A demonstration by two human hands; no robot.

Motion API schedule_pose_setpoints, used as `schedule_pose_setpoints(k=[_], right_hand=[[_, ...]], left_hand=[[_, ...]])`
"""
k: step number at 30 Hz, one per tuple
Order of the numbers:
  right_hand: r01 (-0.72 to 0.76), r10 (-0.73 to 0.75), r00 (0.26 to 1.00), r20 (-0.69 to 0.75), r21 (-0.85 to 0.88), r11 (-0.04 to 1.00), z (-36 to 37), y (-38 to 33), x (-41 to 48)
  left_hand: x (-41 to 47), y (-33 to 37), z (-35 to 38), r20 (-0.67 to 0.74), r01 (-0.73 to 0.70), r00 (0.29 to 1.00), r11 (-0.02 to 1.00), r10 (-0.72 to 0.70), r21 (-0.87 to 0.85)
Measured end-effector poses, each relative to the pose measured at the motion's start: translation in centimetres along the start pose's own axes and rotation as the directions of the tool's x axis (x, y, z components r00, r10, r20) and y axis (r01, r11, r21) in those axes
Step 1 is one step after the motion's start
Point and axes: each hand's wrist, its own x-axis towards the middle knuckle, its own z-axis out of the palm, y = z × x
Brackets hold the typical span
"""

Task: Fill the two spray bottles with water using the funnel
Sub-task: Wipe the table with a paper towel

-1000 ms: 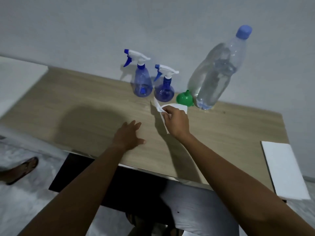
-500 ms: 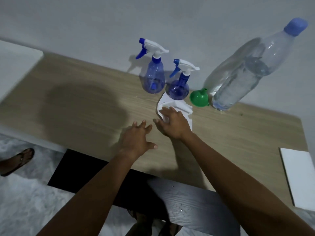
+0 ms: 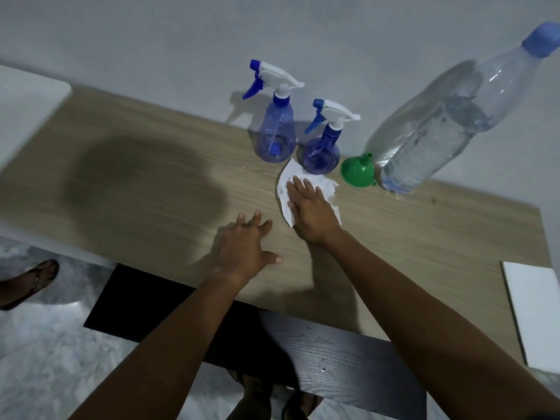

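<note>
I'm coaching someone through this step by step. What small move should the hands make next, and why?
Probably lift the right hand off the tissue it presses flat and take the nearer spray bottle to unscrew its trigger head. It and the taller spray bottle both have their heads on, the funnel lies unused beside the capped water bottle, and the left hand rests free on the table.
</note>
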Motion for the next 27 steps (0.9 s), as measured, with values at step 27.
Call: schedule_pose_setpoints(k=[27], right_hand=[[-0.069, 0.07, 0.998, 0.004, -0.102, 0.992, -2.5, 7.5, -6.7]], left_hand=[[-0.9, 5.9, 1.3, 0.039, -0.024, 0.999, 0.997, 0.027, -0.078]])
